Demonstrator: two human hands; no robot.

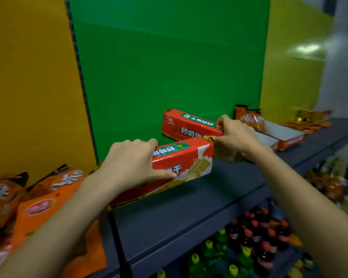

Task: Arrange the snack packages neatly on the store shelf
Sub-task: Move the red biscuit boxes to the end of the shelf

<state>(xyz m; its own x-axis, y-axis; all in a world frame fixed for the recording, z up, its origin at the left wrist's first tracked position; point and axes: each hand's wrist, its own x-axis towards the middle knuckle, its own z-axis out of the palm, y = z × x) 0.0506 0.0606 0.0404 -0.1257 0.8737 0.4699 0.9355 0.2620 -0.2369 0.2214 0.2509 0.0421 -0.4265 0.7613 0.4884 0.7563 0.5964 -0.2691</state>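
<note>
Two long red biscuit packages lie on the dark grey shelf (189,207) in front of the green back panel. My left hand (129,163) grips the near red biscuit package (189,161) from above at its left part, thumb on the front face. The far red biscuit package (187,127) lies behind it, near the green panel. My right hand (235,135) pinches the far package's right end, close to the near package's gold crimped end. Orange snack bags (42,197) lie at the shelf's left end.
An open red-and-white display carton (283,135) sits to the right with an orange snack bag (249,117) behind it, and more orange and gold packs (309,119) lie farther right. Several bottles with red, yellow and green caps (249,237) fill the lower shelf. Yellow panels flank the green one.
</note>
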